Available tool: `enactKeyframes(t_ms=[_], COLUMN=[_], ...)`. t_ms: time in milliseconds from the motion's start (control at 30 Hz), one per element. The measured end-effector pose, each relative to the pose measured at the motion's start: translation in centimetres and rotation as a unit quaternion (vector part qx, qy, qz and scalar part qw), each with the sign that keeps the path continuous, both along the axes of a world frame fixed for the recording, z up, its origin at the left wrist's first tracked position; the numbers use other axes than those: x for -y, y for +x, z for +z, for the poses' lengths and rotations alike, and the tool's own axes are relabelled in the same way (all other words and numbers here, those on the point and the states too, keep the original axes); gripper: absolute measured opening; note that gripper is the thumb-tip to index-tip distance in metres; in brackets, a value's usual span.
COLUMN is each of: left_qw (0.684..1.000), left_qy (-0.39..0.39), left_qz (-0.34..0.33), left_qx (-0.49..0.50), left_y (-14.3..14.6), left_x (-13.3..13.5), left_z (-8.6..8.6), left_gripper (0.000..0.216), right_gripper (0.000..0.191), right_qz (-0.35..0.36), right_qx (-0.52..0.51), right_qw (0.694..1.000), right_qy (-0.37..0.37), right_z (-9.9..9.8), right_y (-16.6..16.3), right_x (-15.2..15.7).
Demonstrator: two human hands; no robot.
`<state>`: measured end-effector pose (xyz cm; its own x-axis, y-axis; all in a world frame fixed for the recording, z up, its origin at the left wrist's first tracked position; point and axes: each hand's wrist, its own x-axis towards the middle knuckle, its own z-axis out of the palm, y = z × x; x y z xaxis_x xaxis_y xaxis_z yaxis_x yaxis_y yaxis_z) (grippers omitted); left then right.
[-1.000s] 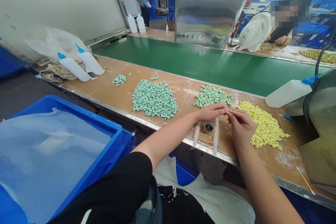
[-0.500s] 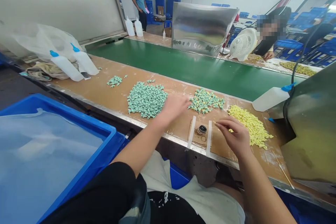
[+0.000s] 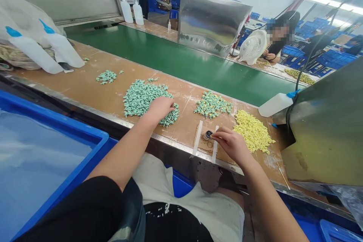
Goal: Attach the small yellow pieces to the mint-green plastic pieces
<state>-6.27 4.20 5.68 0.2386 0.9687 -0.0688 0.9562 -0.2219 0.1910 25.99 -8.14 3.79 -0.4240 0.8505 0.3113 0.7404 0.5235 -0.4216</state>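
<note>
My left hand (image 3: 161, 109) is over the right side of a big pile of small pale-green pieces (image 3: 141, 96), its fingers curled down among them; what they pinch is hidden. My right hand (image 3: 234, 144) pinches a tiny yellow piece, barely visible, at the rim of a small jar of black liquid (image 3: 208, 135). The jar stands on a cardboard patch between two white tape strips (image 3: 197, 138). Beyond it lies a pile of green pieces with yellow bits on them (image 3: 213, 104). A heap of small yellow pieces (image 3: 252, 130) is right beside my right hand.
A green conveyor belt (image 3: 159, 58) runs behind the work surface. White bottles with blue caps (image 3: 35, 51) lie at left; another bottle (image 3: 275, 104) leans at right. A blue bin (image 3: 96, 138) is at my left. Across the belt are a fan (image 3: 253, 47) and a co-worker (image 3: 279, 41).
My left hand has moved from the space between the green piles back onto the big pile. My right hand has moved left, from beside the tape to the jar. The view has shifted right.
</note>
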Motion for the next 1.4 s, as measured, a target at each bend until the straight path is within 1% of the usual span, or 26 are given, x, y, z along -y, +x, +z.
enactKeyframes(t_ms=[133,233,333,400,467,567,667,733,800,933,1033,1100,1133,1200,1233,1300,1400], left_qw=[0.999,0.998,0.996,0.995,0.995,0.995,0.995,0.994,0.993,0.984,0.981,0.989,0.993,0.996,0.99,0.961,0.889], left_qy=[-0.015,-0.018,-0.025,-0.032,-0.035,-0.037,-0.035,-0.035,-0.037,-0.055,-0.064,-0.042,-0.027,-0.014,-0.02,-0.056,-0.137], left_qz=[-0.035,-0.062,-0.082,-0.092,-0.095,-0.089,-0.088,-0.089,-0.09,-0.093,-0.101,-0.097,-0.091,-0.079,-0.079,-0.095,-0.137], left_qx=[-0.004,-0.001,-0.004,-0.011,-0.019,-0.029,-0.03,-0.044,-0.073,-0.141,-0.151,-0.107,-0.067,0.045,0.113,0.254,0.414], left_y=[0.1,0.3,0.5,0.5,0.5,0.5,0.5,0.7,1.1,2.1,2.6,2.8,3.1,4.0,4.7,6.6,10.3], left_x=[-0.1,-0.3,-0.7,-1.0,-1.2,-1.3,-1.3,-1.4,-1.5,-1.8,-2.0,-2.1,-2.1,-2.0,-1.9,-1.6,-1.3], left_z=[0.0,-0.2,-0.2,0.0,0.2,0.7,1.0,1.0,1.1,1.6,2.4,2.9,3.0,3.0,2.8,1.9,-0.1], left_gripper=[0.009,0.009,0.01,0.011,0.008,0.005,0.004,0.005,0.005,0.001,0.003,0.006,0.008,0.011,0.014,0.02,0.026], right_gripper=[0.036,0.035,0.031,0.028,0.027,0.031,0.035,0.036,0.038,0.042,0.045,0.046,0.046,0.048,0.048,0.048,0.049], right_qz=[0.004,0.008,0.003,-0.013,-0.033,-0.067,-0.108,-0.125,-0.126,-0.106,-0.1,-0.101,-0.101,-0.102,-0.102,-0.102,-0.108], right_qx=[0.019,0.001,-0.092,-0.175,-0.25,-0.341,-0.403,-0.438,-0.48,-0.558,-0.594,-0.615,-0.625,-0.638,-0.642,-0.648,-0.651], right_qw=[1.0,1.0,0.996,0.984,0.968,0.938,0.909,0.89,0.868,0.817,0.787,0.77,0.763,0.752,0.748,0.743,0.74], right_qy=[-0.01,-0.021,-0.022,-0.013,-0.004,0.015,0.024,0.007,-0.023,-0.095,-0.131,-0.136,-0.134,-0.132,-0.132,-0.134,-0.132], right_z=[-0.4,-0.2,0.2,0.1,-0.6,-2.5,-4.4,-5.2,-5.4,-5.1,-4.7,-4.6,-4.6,-4.5,-4.5,-4.5,-4.5], right_y=[-0.3,-0.3,-0.2,0.0,0.2,0.6,1.0,1.2,1.4,1.4,1.3,1.2,1.2,1.2,1.2,1.3,1.3], right_x=[-0.4,-0.9,-2.0,-3.0,-4.1,-5.4,-6.2,-6.5,-6.5,-6.3,-6.3,-6.3,-6.4,-6.5,-6.6,-6.7,-6.7])
